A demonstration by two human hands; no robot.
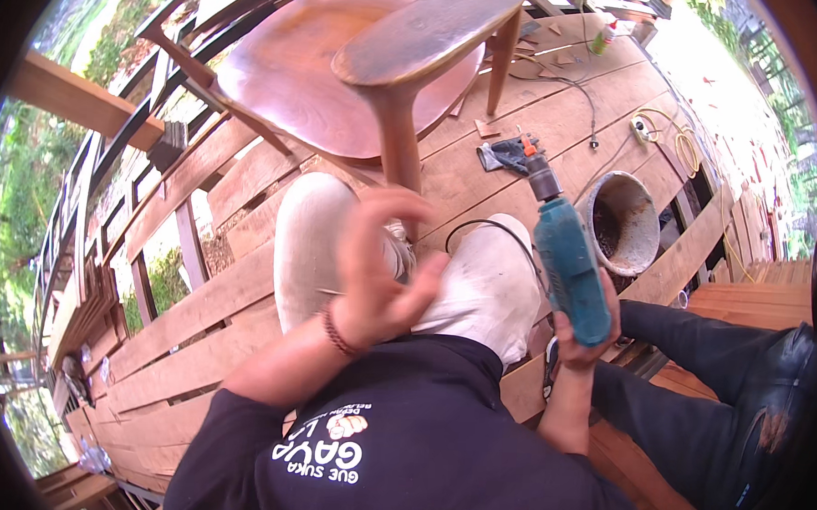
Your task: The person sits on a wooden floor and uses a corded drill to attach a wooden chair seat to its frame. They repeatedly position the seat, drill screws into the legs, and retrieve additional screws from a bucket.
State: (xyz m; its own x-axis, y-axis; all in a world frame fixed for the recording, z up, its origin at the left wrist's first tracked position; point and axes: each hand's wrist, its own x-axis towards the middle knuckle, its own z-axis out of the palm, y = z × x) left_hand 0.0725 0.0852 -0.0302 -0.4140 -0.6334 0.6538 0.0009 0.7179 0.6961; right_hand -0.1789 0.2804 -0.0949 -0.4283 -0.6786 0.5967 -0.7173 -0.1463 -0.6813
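Observation:
My right hand (589,329) is wrapped round the rear end of a teal corded power tool (567,266). Its dark nose points away from me, and something small and orange shows at the tip. Raised over my lap, my left hand (385,277) is blurred by motion, with thumb and fingers apart and nothing visible in it. Just beyond it stands a wooden chair, its armrest (427,42) and leg nearest to me and its broad reddish-brown seat (316,73) behind. A black cable (492,222) loops over my right knee towards the tool.
A dirty white bucket (621,223) stands right of the tool. Dark cloth or glove (504,155), wood scraps, cords and a yellow extension cable (691,153) lie on the gapped plank deck (204,337). Another person's dark-trousered legs (685,386) are close on my right. A railing (72,231) runs along the left.

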